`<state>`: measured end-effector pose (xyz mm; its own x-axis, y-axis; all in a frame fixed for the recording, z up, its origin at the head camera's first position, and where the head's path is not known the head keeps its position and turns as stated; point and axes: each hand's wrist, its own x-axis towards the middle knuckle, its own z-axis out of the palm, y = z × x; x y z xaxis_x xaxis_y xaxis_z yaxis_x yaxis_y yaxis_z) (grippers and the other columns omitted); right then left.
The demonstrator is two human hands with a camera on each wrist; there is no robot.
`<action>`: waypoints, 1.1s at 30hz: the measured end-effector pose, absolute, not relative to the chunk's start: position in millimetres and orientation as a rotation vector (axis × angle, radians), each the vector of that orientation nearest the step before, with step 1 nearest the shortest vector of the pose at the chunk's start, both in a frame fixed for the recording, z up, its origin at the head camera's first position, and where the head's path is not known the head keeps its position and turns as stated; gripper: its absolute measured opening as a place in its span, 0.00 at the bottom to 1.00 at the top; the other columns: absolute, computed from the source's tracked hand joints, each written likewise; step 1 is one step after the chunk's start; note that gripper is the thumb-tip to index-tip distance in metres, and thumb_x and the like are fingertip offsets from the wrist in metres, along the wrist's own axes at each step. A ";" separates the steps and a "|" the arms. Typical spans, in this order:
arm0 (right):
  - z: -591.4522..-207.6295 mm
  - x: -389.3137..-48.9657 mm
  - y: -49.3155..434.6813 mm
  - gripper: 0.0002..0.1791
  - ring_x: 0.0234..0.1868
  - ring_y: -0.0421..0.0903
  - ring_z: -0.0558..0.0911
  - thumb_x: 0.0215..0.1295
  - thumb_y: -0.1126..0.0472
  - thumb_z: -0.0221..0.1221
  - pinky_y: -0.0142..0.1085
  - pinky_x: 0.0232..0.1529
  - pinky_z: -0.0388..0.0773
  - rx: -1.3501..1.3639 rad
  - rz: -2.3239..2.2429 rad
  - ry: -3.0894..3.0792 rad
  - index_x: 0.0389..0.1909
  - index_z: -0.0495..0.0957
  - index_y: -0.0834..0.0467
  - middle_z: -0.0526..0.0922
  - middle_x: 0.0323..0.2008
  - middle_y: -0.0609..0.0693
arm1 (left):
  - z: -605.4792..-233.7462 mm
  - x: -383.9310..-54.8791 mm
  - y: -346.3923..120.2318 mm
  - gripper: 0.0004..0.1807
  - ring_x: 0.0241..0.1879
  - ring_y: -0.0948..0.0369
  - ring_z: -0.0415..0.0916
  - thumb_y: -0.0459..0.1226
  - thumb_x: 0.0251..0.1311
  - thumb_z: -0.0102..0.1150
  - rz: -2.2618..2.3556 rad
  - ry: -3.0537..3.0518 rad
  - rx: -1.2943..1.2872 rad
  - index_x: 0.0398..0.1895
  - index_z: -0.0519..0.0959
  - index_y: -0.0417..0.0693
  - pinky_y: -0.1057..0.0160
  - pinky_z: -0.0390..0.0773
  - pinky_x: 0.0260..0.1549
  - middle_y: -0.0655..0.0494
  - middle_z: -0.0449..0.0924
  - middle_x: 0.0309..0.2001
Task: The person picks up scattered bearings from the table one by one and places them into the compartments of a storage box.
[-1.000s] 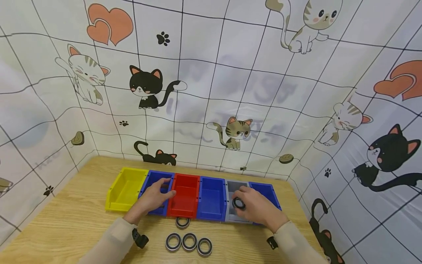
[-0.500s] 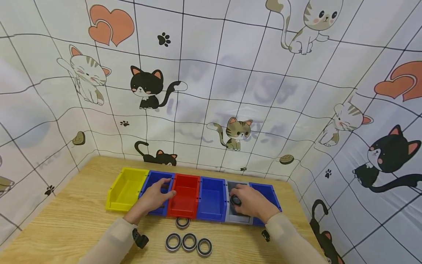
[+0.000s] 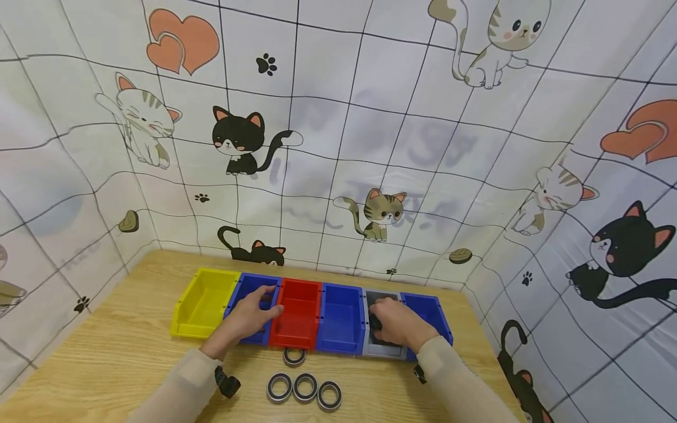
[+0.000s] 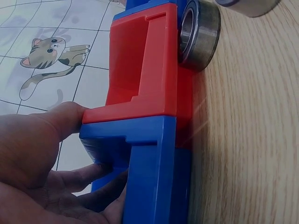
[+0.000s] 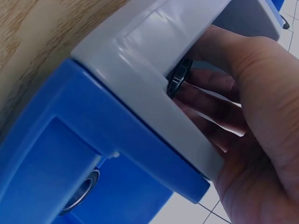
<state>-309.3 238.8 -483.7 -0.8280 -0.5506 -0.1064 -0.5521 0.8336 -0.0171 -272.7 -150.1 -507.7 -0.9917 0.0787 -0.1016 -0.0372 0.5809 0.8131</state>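
Six small bins stand in a row: yellow (image 3: pixel 203 302), blue (image 3: pixel 244 291), red (image 3: pixel 296 317), blue (image 3: pixel 341 317), grey (image 3: pixel 382 349), blue (image 3: pixel 429 308). My left hand (image 3: pixel 260 301) holds the wall of the second bin (image 4: pixel 149 177), fingers (image 4: pixel 93 172) curled inside it and thumb by the red bin (image 4: pixel 140 70). My right hand (image 3: pixel 385 320) reaches down into the grey bin (image 5: pixel 140 42) and pinches a black-and-steel bearing (image 5: pixel 180 77), mostly hidden in the head view.
One bearing (image 3: pixel 294 355) leans at the red bin's front (image 4: pixel 198 32). Three more bearings (image 3: pixel 304 386) lie in a row on the wooden table (image 3: pixel 116 364) nearer me. Another bearing (image 5: pixel 81 191) lies in the far-right blue bin. Cat-print cloth walls enclose the table.
My right hand has sunk lower and further into the grey bin with the bearing, which now shows less. The left hand has stayed on the blue bin.
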 end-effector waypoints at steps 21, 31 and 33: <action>-473.7 -300.2 242.4 0.27 0.60 0.57 0.93 0.74 0.60 0.80 0.50 0.59 0.94 -0.891 -0.065 2.929 0.69 0.88 0.64 0.90 0.61 0.59 | -507.2 -275.2 -149.3 0.42 0.76 0.33 0.80 0.50 0.84 0.69 1.358 2.669 -0.004 0.91 0.66 0.44 0.30 0.86 0.71 0.32 0.78 0.80; -458.5 -276.0 241.4 0.23 0.46 0.49 0.92 0.73 0.59 0.81 0.41 0.42 0.93 -0.979 0.019 3.053 0.65 0.90 0.61 0.90 0.54 0.54 | -507.9 -275.6 -148.0 0.42 0.65 0.40 0.88 0.50 0.83 0.70 1.373 2.664 -0.001 0.91 0.67 0.44 0.37 0.92 0.65 0.31 0.79 0.80; -456.0 -269.7 240.0 0.23 0.46 0.49 0.92 0.72 0.59 0.81 0.39 0.39 0.92 -1.018 0.014 3.070 0.64 0.90 0.60 0.89 0.54 0.54 | -508.1 -275.0 -148.6 0.42 0.65 0.41 0.89 0.50 0.83 0.70 1.373 2.666 -0.002 0.91 0.67 0.44 0.38 0.93 0.63 0.31 0.79 0.80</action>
<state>-269.7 240.0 -456.0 -0.7978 -0.5968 0.0855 -0.5960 0.8021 0.0376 -275.0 -148.6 -508.1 -0.9898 0.0641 -0.1269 -0.0661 0.5828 0.8099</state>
